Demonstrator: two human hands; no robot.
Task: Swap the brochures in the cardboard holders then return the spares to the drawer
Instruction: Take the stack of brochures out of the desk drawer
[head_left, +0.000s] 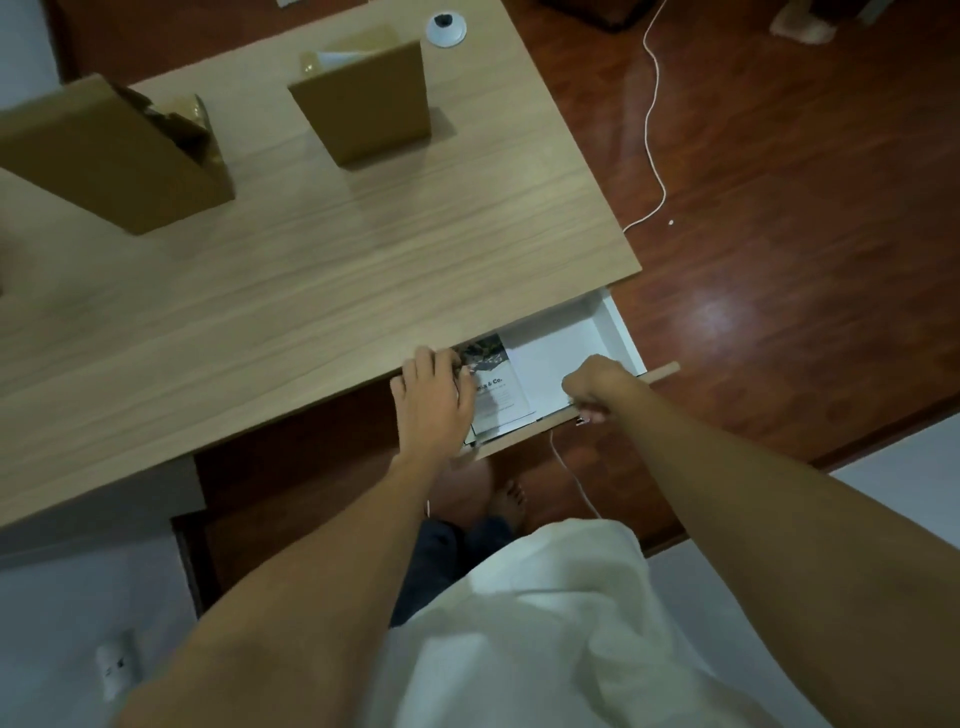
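Your right hand (589, 387) is curled tight on the wooden front edge of the white pull-out drawer (613, 332), which sits partly open under the pale wooden desk (311, 270). Your left hand (434, 400) lies flat, fingers apart, on the grey and white paper brochures (501, 384) inside. Hold the drawer steady and slide the papers out flat. The desk edge hangs just above, so keep low. Two brown cardboard holders (363, 104) stand well apart on top.

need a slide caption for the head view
Left hand on brochures in the open drawer, right hand gripping its front; two cardboard holders on the desk.
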